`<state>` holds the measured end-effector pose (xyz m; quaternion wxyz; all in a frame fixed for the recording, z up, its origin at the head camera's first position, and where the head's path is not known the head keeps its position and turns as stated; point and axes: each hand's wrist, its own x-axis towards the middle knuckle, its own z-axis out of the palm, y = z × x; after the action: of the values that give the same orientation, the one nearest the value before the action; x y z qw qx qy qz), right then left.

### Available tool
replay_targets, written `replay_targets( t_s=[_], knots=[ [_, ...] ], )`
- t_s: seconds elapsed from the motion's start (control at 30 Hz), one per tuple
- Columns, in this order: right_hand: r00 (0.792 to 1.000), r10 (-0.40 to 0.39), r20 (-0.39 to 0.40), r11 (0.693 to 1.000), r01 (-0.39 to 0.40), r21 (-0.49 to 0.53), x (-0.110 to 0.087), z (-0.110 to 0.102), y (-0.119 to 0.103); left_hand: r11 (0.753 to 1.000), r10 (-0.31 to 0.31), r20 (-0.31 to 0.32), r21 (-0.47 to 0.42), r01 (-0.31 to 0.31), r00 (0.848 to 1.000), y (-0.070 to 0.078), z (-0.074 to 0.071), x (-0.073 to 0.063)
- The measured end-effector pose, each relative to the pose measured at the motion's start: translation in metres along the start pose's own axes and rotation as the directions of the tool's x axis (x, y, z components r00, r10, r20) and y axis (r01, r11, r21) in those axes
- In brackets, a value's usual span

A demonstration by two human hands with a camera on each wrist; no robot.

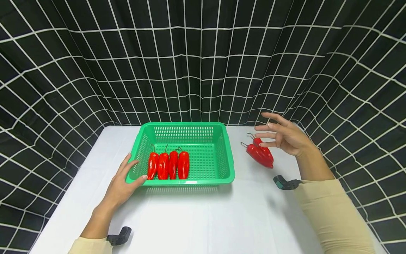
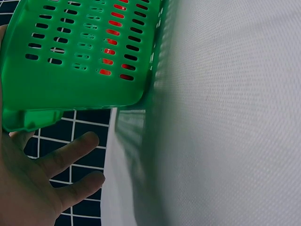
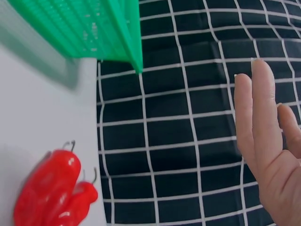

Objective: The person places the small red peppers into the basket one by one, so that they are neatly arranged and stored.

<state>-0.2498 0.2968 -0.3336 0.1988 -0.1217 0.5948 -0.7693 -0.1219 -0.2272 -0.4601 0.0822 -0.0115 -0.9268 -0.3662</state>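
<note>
In the head view my left hand point(image 1: 122, 180) holds the near left corner of a green plastic basket point(image 1: 180, 182), its thumb and a finger over the rim. Other fingers point(image 2: 70, 155) stretch out free beside the basket in the left wrist view. Inside, on the left half of the basket floor, several red peppers point(image 1: 163, 165) lie side by side, stems pointing away. My right hand point(image 1: 285, 135) hovers with fingers spread and nothing held, above two red peppers point(image 1: 260, 155) lying together right of the basket. The right wrist view shows the hand apart from these peppers point(image 3: 51, 188).
A white cloth point(image 1: 190, 218) covers the table. Black curtains with a white grid point(image 1: 196, 63) hang behind and on both sides. A dark camera mount sits at each wrist, the right one point(image 1: 285, 183) above the cloth.
</note>
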Motion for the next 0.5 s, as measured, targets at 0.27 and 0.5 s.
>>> replay_targets(
  t_s=[0.27,0.5],
  knots=[
    [1.000,-0.014,-0.015,0.997,0.013,-0.074,-0.003,-0.028,0.005,1.000,-0.005,0.006,0.004,0.005,1.000,-0.001,0.001,0.000],
    [0.996,0.030,-0.087,0.993,-0.040,-0.111,-0.006,-0.047,0.011,1.000,0.000,0.001,-0.001,0.000,1.000,-0.001,0.001,0.001]
  ],
)
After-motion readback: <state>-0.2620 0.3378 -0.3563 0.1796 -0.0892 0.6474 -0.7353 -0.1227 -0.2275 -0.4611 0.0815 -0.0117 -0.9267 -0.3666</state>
